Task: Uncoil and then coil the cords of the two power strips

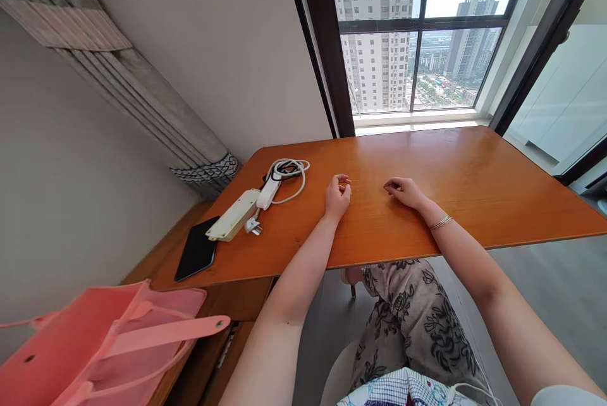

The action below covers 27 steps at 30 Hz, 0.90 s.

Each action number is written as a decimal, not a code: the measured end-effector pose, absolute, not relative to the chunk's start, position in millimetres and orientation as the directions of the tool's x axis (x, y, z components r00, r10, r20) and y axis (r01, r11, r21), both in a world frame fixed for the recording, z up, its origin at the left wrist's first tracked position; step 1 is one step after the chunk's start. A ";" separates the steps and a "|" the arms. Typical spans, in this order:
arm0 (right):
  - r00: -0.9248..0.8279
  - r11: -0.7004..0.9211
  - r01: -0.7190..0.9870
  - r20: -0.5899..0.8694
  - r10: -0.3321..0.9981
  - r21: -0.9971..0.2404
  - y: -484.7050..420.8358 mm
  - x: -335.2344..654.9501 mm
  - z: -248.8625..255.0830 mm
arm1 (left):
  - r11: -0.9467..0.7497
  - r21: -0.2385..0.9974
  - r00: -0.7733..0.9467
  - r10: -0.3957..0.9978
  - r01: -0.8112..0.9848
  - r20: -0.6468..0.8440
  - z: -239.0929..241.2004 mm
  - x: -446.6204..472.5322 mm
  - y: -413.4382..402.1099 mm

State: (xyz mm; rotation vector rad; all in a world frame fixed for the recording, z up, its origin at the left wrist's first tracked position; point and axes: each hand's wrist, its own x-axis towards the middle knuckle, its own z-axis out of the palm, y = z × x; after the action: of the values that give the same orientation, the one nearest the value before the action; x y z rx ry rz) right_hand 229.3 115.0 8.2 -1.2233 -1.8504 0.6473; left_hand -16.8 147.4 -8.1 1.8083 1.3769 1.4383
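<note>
My left hand (337, 195) rests on the orange wooden table (474, 184) near its middle, fingers curled in loosely with nothing visible inside them. My right hand (403, 191) lies a short way to the right, also on the bare tabletop, fingers curled and thumb tucked; a thin bracelet (441, 222) circles that wrist. Neither hand touches any object. The nearest thing to the left hand is a white power strip (234, 214) with its coiled cable (287, 172) and plug (253, 226).
A black phone (196, 255) lies at the table's left corner. A pink tote bag (109, 343) sits lower left on a wooden cabinet. Folded grey mats lean on the left wall. A large window faces tall buildings. My patterned trousers show under the table.
</note>
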 end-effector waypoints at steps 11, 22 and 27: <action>-0.234 0.409 0.515 0.335 0.913 -0.753 112.8 228.4 9.0 | -0.382 0.827 -0.044 0.898 0.412 0.437 -6.7 -17.1 146.5; -0.257 0.413 0.544 0.324 0.911 -0.730 112.5 229.8 8.3 | -0.377 0.840 -0.048 0.903 0.391 0.427 -7.5 -17.4 147.4; -0.267 0.423 0.548 0.328 0.906 -0.722 113.2 230.6 7.2 | -0.391 0.846 -0.053 0.898 0.363 0.437 -8.0 -17.5 147.1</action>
State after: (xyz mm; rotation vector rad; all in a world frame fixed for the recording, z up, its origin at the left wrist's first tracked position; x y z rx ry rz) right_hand 230.6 113.2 7.2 -1.2303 -1.9455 0.6227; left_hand -17.5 147.1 -8.0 1.7446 1.3383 1.4521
